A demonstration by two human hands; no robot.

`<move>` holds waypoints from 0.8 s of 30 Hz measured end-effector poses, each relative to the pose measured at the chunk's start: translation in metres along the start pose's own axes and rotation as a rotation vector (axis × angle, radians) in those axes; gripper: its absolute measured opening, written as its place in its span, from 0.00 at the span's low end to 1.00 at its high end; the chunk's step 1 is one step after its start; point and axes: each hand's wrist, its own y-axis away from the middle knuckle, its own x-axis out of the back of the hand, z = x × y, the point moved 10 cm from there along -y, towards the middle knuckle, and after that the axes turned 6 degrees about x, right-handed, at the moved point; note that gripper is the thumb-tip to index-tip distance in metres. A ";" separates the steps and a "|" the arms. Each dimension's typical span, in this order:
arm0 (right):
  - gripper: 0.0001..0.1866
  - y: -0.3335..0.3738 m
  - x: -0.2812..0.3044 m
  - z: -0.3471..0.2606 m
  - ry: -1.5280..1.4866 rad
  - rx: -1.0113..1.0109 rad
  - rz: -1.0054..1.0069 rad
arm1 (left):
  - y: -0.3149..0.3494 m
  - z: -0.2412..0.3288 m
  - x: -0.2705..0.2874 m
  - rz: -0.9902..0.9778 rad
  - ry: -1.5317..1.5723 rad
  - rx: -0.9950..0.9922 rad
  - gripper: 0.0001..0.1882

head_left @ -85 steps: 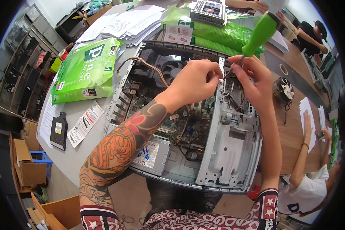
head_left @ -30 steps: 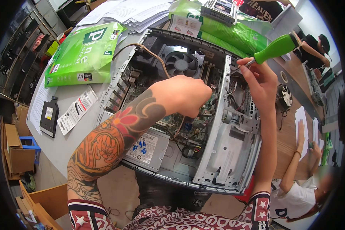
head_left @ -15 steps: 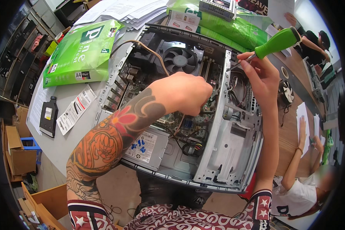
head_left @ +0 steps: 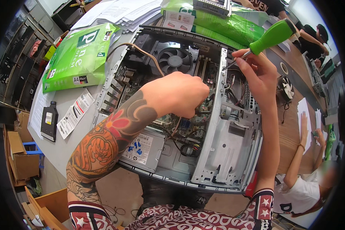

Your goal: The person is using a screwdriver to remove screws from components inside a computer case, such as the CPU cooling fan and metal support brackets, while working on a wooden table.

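Observation:
An opened desktop computer case (head_left: 207,157) lies under my hands, its insides bare. My left hand (head_left: 182,94) is closed in a fist over the circuit board, below the black cooling fan (head_left: 175,61). Its fingers point down and away, so whatever they grip is hidden. In my right hand (head_left: 260,73) is a screwdriver (head_left: 272,37) with a fat green handle, pinched near the shaft. The handle tilts up to the right, and the shaft's tip reaches the case's metal crossbar (head_left: 223,55). Several small blue pieces (head_left: 134,147) sit on the power supply (head_left: 149,141) at the near left.
Left of the case are a green paper pack (head_left: 78,61), a white card package (head_left: 76,113) and a flat black part (head_left: 48,120). A loose fan (head_left: 285,90) and tape roll (head_left: 284,68) lie right. Another person's hands (head_left: 304,130) rest on paper at far right.
The scene has shifted slightly left in the picture. Both hands hold nearly the same pose, with the screwdriver at the crossbar. Another person shows more at the far top right.

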 end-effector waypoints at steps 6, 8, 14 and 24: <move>0.06 0.000 0.002 0.001 0.010 0.022 -0.002 | -0.002 0.002 0.001 0.017 0.020 -0.042 0.06; 0.06 0.000 0.001 0.000 0.003 0.023 -0.003 | -0.002 0.003 -0.001 -0.004 0.026 -0.052 0.06; 0.06 -0.001 0.000 0.000 0.014 0.034 -0.008 | 0.000 0.005 0.001 0.006 0.000 -0.056 0.05; 0.06 -0.001 0.000 -0.002 0.018 0.028 -0.010 | -0.001 0.009 0.001 0.043 -0.058 -0.071 0.07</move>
